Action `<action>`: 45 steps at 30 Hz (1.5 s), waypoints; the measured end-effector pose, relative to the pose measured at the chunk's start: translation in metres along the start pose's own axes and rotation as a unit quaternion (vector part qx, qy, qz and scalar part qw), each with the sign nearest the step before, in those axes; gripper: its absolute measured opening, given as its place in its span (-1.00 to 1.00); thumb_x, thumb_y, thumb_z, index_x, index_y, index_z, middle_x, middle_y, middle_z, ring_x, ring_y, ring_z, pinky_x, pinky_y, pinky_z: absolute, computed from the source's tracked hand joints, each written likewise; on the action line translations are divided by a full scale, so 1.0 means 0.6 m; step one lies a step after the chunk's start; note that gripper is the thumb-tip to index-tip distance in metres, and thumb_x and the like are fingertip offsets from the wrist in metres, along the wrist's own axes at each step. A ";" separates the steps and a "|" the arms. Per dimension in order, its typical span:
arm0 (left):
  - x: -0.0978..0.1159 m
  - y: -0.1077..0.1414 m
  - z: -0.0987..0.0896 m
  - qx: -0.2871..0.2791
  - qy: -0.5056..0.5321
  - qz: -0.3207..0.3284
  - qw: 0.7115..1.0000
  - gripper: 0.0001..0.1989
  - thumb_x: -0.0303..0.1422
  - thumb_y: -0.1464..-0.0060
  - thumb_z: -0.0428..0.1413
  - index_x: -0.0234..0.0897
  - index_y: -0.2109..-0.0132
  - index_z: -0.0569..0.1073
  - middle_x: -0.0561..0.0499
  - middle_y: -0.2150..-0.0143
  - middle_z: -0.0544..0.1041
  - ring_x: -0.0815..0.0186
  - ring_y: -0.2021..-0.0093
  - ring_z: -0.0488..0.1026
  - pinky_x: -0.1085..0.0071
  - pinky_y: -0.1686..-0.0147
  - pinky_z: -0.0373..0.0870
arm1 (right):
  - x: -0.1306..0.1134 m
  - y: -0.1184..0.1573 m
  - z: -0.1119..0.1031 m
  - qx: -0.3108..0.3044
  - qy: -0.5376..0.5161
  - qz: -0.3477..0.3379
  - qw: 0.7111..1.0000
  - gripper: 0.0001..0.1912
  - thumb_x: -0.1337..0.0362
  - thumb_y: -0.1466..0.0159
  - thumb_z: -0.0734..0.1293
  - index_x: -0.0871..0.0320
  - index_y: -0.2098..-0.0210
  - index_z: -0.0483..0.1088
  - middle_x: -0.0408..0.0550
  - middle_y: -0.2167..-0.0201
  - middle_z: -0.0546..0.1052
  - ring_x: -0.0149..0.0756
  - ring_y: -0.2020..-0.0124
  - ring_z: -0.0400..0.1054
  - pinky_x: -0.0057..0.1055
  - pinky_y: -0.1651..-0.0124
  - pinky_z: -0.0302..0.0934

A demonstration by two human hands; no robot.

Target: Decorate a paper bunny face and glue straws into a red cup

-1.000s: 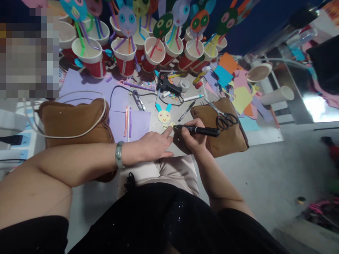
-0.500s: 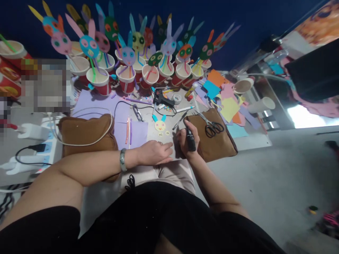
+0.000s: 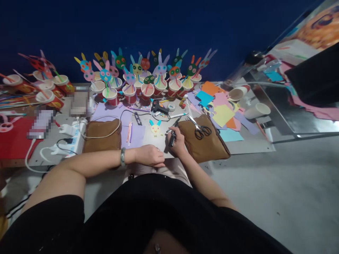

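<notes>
My left hand lies at the table's front edge, its fingers curled together; whether anything is inside is hidden. My right hand is closed around a short black tool, just left of a brown pouch. Ahead of both hands lies a yellow paper bunny face with blue ears. Small pale discs marked "Hi" are below it. Black-handled scissors rest on the pouch. Purple paper with straws on it lies left of the bunny face.
Behind are a black glue gun, a tape roll and rows of red cups with paper bunnies. Coloured paper scraps lie at right. A second brown pouch, a cable and a power strip are at left.
The view has tilted up and shows more of the table at left. My left hand's fingers, partly extended before, are now curled in. My right hand still holds the black tool.
</notes>
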State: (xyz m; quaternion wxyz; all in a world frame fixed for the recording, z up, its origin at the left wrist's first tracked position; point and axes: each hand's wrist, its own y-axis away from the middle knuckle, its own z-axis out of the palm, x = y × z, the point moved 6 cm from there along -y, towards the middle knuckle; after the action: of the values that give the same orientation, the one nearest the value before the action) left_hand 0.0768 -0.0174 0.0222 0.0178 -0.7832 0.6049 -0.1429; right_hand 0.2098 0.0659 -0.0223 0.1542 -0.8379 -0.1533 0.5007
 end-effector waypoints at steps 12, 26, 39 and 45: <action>0.073 0.026 0.099 0.171 0.475 -0.481 0.717 -0.42 0.19 -0.24 -0.05 -0.29 0.29 0.39 -0.04 0.36 0.56 0.35 0.40 0.44 0.42 0.37 0.34 | -0.043 0.090 0.006 -0.145 0.065 -0.234 0.959 -0.54 0.27 -0.24 0.37 0.13 -0.14 0.46 0.01 0.32 0.57 -0.18 0.30 0.42 -0.27 0.13 0.37; 0.132 -0.040 0.094 0.160 0.289 -0.522 0.787 -0.66 -0.15 -0.29 -0.03 -0.32 0.19 0.49 -0.10 0.27 0.60 0.23 0.27 0.50 0.34 0.20 0.37 | -0.049 0.167 -0.072 -0.224 -0.075 -0.283 0.930 -0.40 0.51 -0.30 0.21 0.16 -0.32 0.29 0.24 -0.29 0.41 -0.07 -0.32 0.33 -0.14 -0.25 0.36; 0.117 -0.074 0.079 0.179 0.170 -0.592 0.767 -0.70 -0.22 -0.31 -0.07 -0.30 0.11 0.47 -0.17 0.21 0.63 0.16 0.24 0.56 0.31 0.20 0.40 | -0.034 0.162 -0.116 -0.274 -0.048 -0.279 0.919 -0.15 0.51 -0.30 0.20 -0.04 -0.51 -0.09 0.16 -0.32 0.37 -0.08 -0.29 0.36 -0.15 -0.21 0.42; 0.064 -0.054 0.027 0.135 0.046 -0.682 0.717 -0.59 -0.08 -0.38 -0.14 -0.31 0.10 0.43 -0.16 0.30 0.60 0.10 0.24 0.57 0.31 0.25 0.33 | -0.002 0.186 -0.149 -0.159 -0.066 -0.273 0.947 -0.21 0.49 -0.32 0.20 0.05 -0.49 -0.04 0.21 -0.23 0.43 -0.12 -0.28 0.36 -0.12 -0.24 0.41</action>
State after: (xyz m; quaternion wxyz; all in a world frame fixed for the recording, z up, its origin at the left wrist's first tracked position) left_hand 0.1199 -0.0480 0.0211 -0.0070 -0.9653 -0.1193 -0.2323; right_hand 0.2996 -0.0449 -0.0268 0.1392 -0.7430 -0.4633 0.4624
